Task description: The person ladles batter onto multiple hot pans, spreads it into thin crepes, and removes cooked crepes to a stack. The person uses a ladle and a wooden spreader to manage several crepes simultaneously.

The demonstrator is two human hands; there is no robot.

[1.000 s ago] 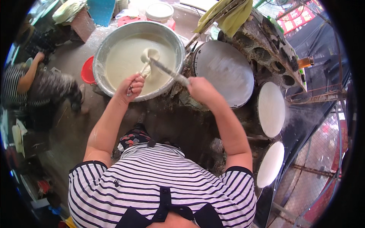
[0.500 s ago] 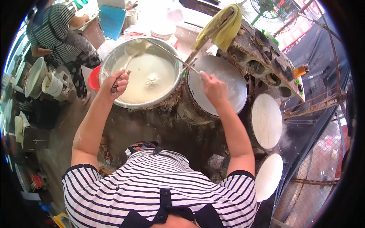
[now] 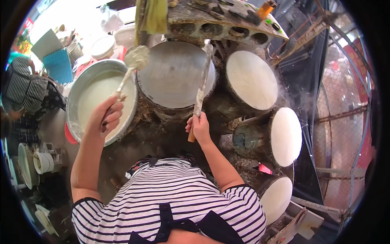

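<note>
My left hand (image 3: 107, 114) grips a batter-coated ladle (image 3: 137, 57), its head raised over the gap between the large metal basin of pale batter (image 3: 88, 95) and a wide round steel plate (image 3: 168, 71). My right hand (image 3: 199, 126) is closed round a long, flat, batter-smeared stick (image 3: 203, 85) with a wooden lower end, held upright in view across the plate's right part. To the right, three round tops with white surfaces (image 3: 252, 79), (image 3: 286, 136), (image 3: 275, 197) sit in a curve, with some steam beside them.
Behind the plate are a holed block shelf (image 3: 211, 28) and a yellow cloth (image 3: 156, 16). A co-worker in stripes (image 3: 26, 83) works at the left by a blue board (image 3: 57, 65). A red container (image 3: 71, 134) is by the basin. A black sheet and mesh fence (image 3: 333, 122) stand right.
The view has turned rightward. The ladle has lifted from the batter to the basin's right rim, and the stick has swung from over the basin to across the steel plate.
</note>
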